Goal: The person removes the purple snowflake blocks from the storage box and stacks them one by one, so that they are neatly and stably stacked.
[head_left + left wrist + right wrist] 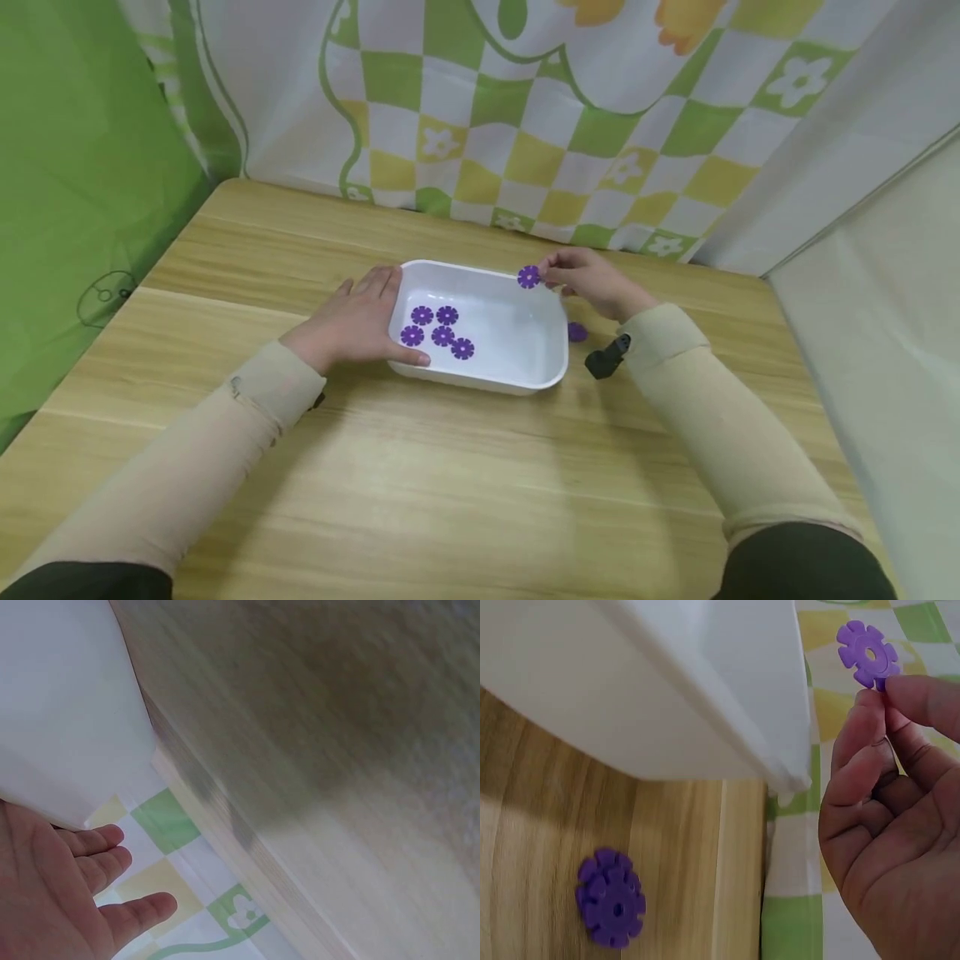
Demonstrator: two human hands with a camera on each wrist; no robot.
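A white rectangular tub (510,333) stands on the table with several purple notched discs (442,336) lying in its left part. My left hand (358,321) lies against the tub's left end, fingers spread along the outside and thumb over the near rim; the left wrist view shows the hand (60,885) beside the white wall. Over the far right corner, my right hand (588,279) pinches one purple disc (528,277) by its edge between thumb and fingertip. The right wrist view shows that disc (868,654) upright above the hand (900,810).
Outside the tub's right end, purple discs (610,900) lie overlapping on the wooden table (450,475). A black device (607,358) is at the right wrist. Behind the table hangs a checkered cloth (525,142), with green fabric (67,167) at left.
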